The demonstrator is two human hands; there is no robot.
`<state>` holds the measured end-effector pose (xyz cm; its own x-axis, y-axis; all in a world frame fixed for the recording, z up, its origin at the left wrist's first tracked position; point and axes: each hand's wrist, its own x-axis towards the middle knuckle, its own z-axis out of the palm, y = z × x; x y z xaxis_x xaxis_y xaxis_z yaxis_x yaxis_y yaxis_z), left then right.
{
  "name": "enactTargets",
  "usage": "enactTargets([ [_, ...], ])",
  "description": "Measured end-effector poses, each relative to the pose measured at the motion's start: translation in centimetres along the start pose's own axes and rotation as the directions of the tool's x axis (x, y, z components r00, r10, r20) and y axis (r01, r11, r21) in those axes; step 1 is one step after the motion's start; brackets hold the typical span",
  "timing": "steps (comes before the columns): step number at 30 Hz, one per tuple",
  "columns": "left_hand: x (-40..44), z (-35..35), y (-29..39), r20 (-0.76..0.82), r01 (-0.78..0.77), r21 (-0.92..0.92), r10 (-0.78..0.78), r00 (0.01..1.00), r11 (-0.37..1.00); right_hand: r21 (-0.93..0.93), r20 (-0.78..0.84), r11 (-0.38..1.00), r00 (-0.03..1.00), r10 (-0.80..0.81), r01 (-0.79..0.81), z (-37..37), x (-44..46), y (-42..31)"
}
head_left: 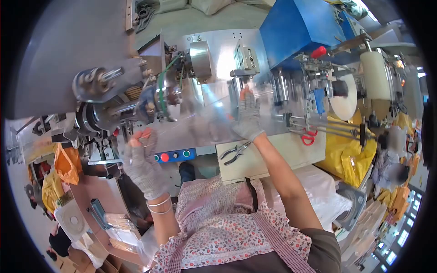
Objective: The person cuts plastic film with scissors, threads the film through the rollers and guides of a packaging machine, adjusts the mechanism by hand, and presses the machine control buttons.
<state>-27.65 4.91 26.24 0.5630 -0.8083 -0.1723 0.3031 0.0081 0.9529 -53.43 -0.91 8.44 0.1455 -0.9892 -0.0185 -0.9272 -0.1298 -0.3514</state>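
My left hand (144, 166), in a grey knit glove with bare fingertips, is raised beside the left end of the machine, near the control strip. Its fingers are curled in, slightly blurred; whatever they may hold is too small to make out. My right hand (248, 116), gloved the same way, reaches over the metal machine bed (200, 129). Its fingers stretch forward to the metal roller (237, 91), with the thumb apart to the left. Between the hands, a round metal wheel assembly (166, 98) with a green belt is partly blurred.
A blue control strip (175, 155) with buttons fronts the machine. Pliers (235, 153) and red-handled scissors (309, 136) lie to the right on a pale board (273, 157). Behind stands a blue housing (296, 34). Bundled sticks (120, 222) sit in a box lower left.
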Motion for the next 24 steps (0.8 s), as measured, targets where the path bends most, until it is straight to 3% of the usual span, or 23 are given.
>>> enactTargets([
  [5,4.0,-8.7,3.8,0.013,-0.048,-0.036,0.048,0.999,0.998,0.004,-0.059,0.999,0.997,-0.045,0.046,2.8,-0.1,-10.1],
  [7,5.8,-12.8,4.4,-0.062,0.074,-0.1,-0.08,0.995,0.992,-0.145,0.148,0.989,0.989,-0.006,0.027,4.4,-0.3,-14.4],
  [8,6.7,-14.7,4.5,-0.043,0.076,-0.078,-0.08,0.996,0.994,-0.11,0.189,0.993,0.982,-0.011,0.032,5.7,-0.5,-15.9],
  [13,11.3,-22.5,4.9,-0.048,0.112,-0.051,-0.115,0.992,0.992,-0.14,0.139,0.985,0.987,-0.079,0.098,11.0,0.2,-22.4],
  [17,14.3,-25.5,5.5,0.017,0.184,-0.145,-0.183,0.983,0.972,-0.168,0.109,0.98,0.99,-0.092,0.11,12.5,0.7,-23.2],
  [19,15.1,-25.9,5.3,0.069,0.218,-0.124,-0.211,0.975,0.968,0.017,0.037,0.994,0.994,-0.105,0.104,12.6,0.5,-22.4],
  [24,16.6,-25.2,5.2,0.069,0.289,-0.22,-0.281,0.957,0.932,-0.062,0.137,0.994,0.988,-0.076,0.085,11.7,1.4,-21.5],
])
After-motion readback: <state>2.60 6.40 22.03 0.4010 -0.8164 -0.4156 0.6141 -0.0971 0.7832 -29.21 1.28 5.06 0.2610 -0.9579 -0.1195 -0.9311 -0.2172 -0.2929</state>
